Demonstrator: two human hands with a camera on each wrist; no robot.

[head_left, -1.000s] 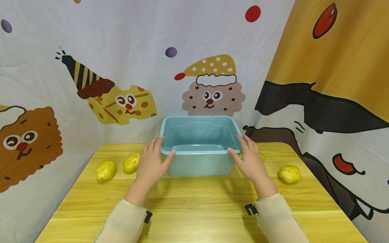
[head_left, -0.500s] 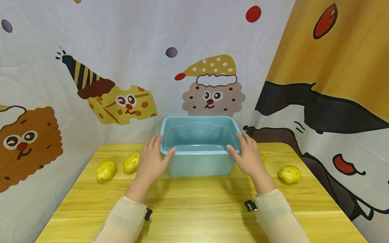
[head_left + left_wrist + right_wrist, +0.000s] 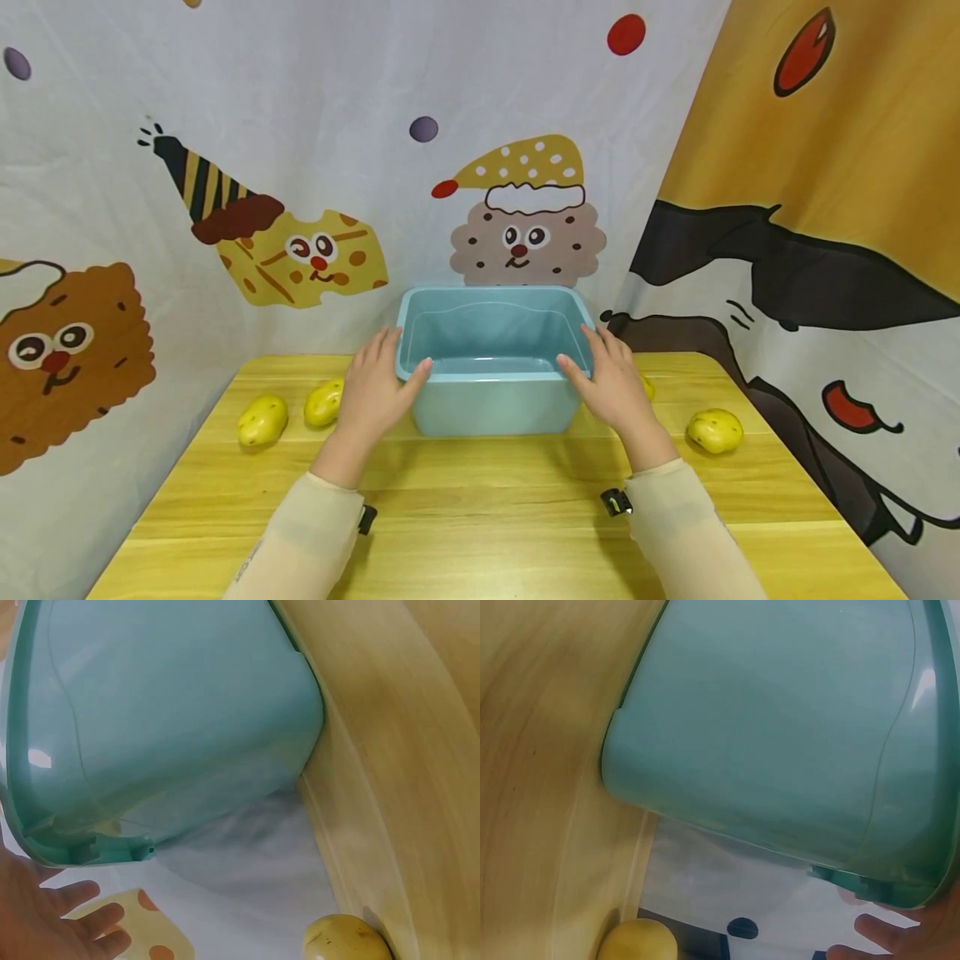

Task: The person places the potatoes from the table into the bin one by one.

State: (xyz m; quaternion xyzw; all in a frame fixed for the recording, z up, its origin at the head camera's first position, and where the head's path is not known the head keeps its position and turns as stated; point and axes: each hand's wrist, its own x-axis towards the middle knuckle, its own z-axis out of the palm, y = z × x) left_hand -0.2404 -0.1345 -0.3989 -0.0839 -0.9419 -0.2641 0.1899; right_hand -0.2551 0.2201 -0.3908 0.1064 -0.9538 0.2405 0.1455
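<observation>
Left hand [image 3: 372, 387]: held at the left end of the blue-green bin [image 3: 495, 408], with fingers extended and spread in the left wrist view. The thumb is laid across the front corner in the head view; whether the plastic is actually touched cannot be told.
Right hand [image 3: 615, 387]: placed likewise at the right end, thumb and fingers parted around the near corner. No curl around the edge is shown; light contact can be neither confirmed nor excluded.
Rim [image 3: 495, 377]: rolled outward, framed by both hands. Small tabs [image 3: 120, 850] are seen beneath it toward the far end. The best hold is judged to be here, with fingers hooked under the lip at both short ends and thumbs kept on top.
Bin walls: smooth, glossy and seemingly moulded plastic. The bin is judged light for its bulk and fairly stiff, though some flex may be met if the long sides are squeezed; slipping is likelier on the sheer walls than at the lip. Breakage is thought unlikely.
Bin position: stood upright on the wooden table [image 3: 480, 517], toward its back edge and between the hands.
Yellow potatoes: two [image 3: 262, 421] are set to the left, one [image 3: 715, 431] well out to the right, and another yellow piece [image 3: 648, 387] is mostly hidden behind the right hand.
Printed cloth [image 3: 300, 100]: hung behind the table.
</observation>
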